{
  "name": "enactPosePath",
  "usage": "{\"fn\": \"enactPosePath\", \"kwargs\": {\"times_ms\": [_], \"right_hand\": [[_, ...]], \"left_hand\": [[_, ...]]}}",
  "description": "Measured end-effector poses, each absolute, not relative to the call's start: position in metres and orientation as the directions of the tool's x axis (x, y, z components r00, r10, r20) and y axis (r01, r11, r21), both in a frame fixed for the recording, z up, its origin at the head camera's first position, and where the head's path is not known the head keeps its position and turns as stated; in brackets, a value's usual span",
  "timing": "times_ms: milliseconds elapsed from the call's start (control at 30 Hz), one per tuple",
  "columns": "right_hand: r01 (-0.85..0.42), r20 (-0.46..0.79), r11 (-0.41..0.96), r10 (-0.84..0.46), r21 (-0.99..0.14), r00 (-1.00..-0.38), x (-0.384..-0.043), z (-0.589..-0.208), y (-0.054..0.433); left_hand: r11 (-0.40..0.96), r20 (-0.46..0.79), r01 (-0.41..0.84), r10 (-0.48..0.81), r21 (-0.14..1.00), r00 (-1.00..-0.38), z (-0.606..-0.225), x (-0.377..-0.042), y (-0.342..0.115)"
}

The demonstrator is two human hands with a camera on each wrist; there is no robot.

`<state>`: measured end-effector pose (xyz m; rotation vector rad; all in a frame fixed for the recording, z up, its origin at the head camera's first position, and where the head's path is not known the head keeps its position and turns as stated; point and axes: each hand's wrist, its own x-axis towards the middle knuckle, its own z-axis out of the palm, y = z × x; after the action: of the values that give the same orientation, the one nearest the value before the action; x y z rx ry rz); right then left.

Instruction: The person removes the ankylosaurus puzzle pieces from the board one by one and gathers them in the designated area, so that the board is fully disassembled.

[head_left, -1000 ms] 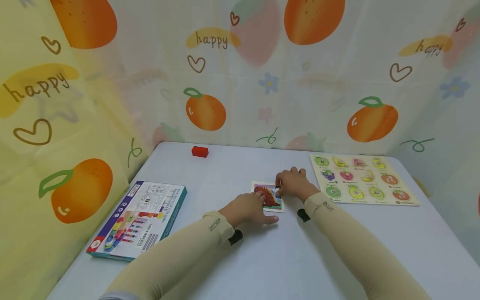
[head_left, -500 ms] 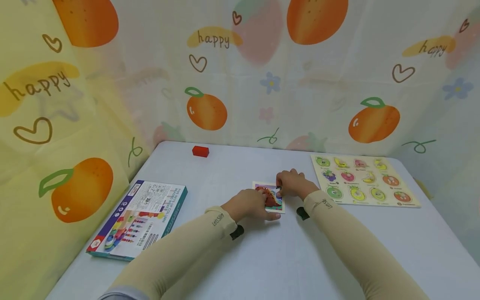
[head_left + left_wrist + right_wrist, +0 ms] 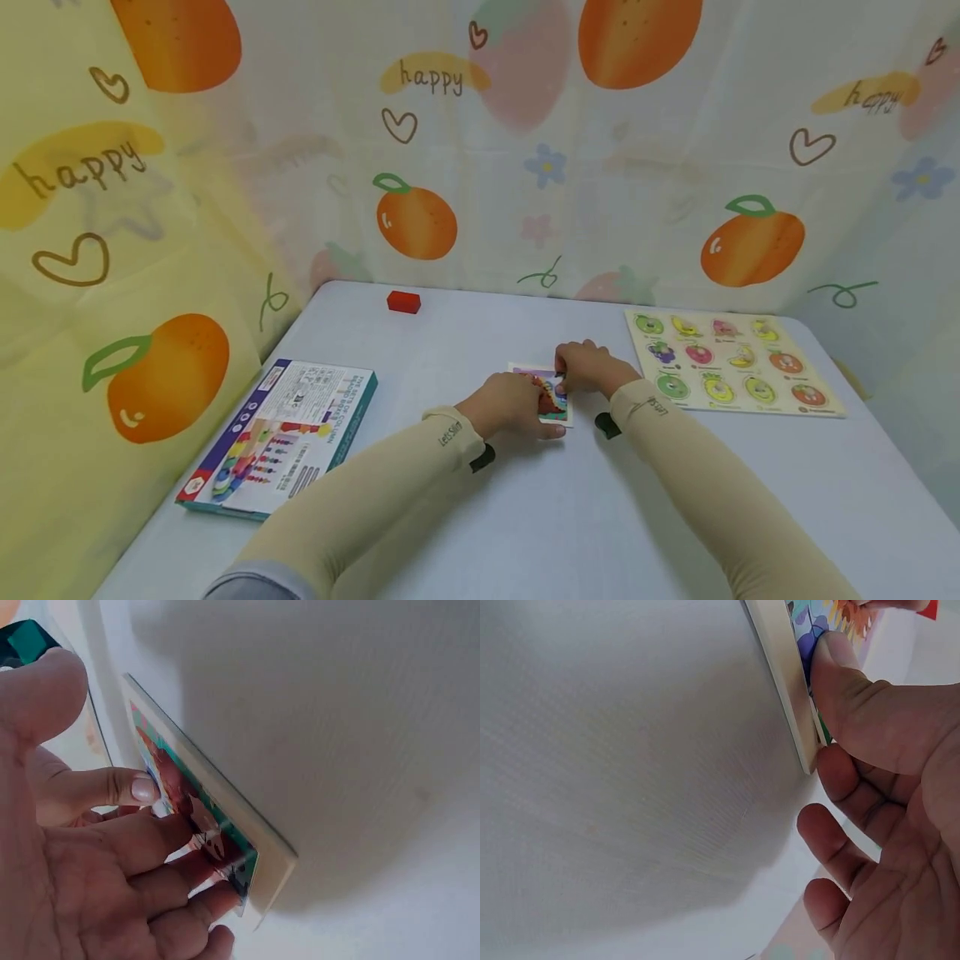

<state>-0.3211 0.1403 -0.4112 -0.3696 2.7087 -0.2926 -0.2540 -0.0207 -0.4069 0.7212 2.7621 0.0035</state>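
A small square wooden dinosaur puzzle [image 3: 552,406] with a pale frame lies on the table between both hands. My left hand [image 3: 507,407] reaches over its left side. In the left wrist view, bent fingertips [image 3: 217,896] touch the picture while the thumb stands apart from it. My right hand [image 3: 592,367] is at the puzzle's right edge. Its thumb [image 3: 838,656] presses on the purple-and-green picture in the right wrist view, with the index finger against the corner; the two pinch the edge there. The left hand hides much of the dinosaur in the head view.
A fruit-picture board [image 3: 738,362] lies at the right of the white table [image 3: 480,517]. On the left is a flat toy box [image 3: 300,408]. A red block [image 3: 403,302] sits near the back edge, before a fruit-print curtain [image 3: 480,167].
My left hand has shifted slightly up and right over the puzzle, its fingers drawing closer together and covering more of the dinosaur. My right hand stays at the right edge.
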Motion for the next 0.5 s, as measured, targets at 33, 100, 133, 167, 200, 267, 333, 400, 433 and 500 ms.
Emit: {"fn": "enactPosePath", "kwargs": {"times_ms": [33,100,133,167,200,267,333,400,433,500], "right_hand": [[-0.223,-0.344,0.941,-0.304,-0.256,-0.888,-0.3217,-0.412,0.1402],[-0.234,-0.34,0.934,-0.32,-0.27,-0.884,-0.323,-0.4137,0.1394],[-0.244,-0.337,0.93,-0.33,-0.274,-0.882,-0.3234,-0.4143,0.1392],[-0.254,-0.334,0.928,-0.339,-0.272,-0.88,-0.3239,-0.4147,0.139],[-0.259,-0.333,0.927,-0.343,-0.272,-0.878,-0.3241,-0.4147,0.1388],[-0.256,-0.331,0.926,-0.342,-0.276,-0.879,-0.324,-0.4139,0.1386],[-0.25,-0.333,0.926,-0.339,-0.283,-0.88,-0.3237,-0.4128,0.1387],[-0.226,-0.346,0.926,-0.328,-0.302,-0.879,-0.3238,-0.4124,0.1389],[-0.208,-0.357,0.925,-0.319,-0.317,-0.878,-0.3236,-0.412,0.1389],[-0.176,-0.375,0.924,-0.305,-0.341,-0.875,-0.3246,-0.4127,0.1387]], "left_hand": [[0.876,-0.268,0.476,0.478,0.078,-0.836,-0.4056,-0.2531,-0.0205],[0.881,-0.267,0.465,0.471,0.09,-0.841,-0.4037,-0.2517,-0.0204],[0.881,-0.267,0.463,0.47,0.093,-0.841,-0.4036,-0.2514,-0.0204],[0.882,-0.269,0.461,0.47,0.098,-0.841,-0.4033,-0.251,-0.0204],[0.88,-0.268,0.464,0.472,0.099,-0.84,-0.4033,-0.251,-0.0202],[0.88,-0.268,0.465,0.474,0.101,-0.839,-0.4035,-0.251,-0.0196],[0.879,-0.27,0.467,0.474,0.094,-0.838,-0.404,-0.2513,-0.0188],[0.88,-0.276,0.467,0.47,0.083,-0.838,-0.4045,-0.2518,-0.0177],[0.883,-0.281,0.463,0.466,0.08,-0.839,-0.4045,-0.2518,-0.0172],[0.883,-0.288,0.464,0.463,0.07,-0.839,-0.4051,-0.2521,-0.0165]]}}
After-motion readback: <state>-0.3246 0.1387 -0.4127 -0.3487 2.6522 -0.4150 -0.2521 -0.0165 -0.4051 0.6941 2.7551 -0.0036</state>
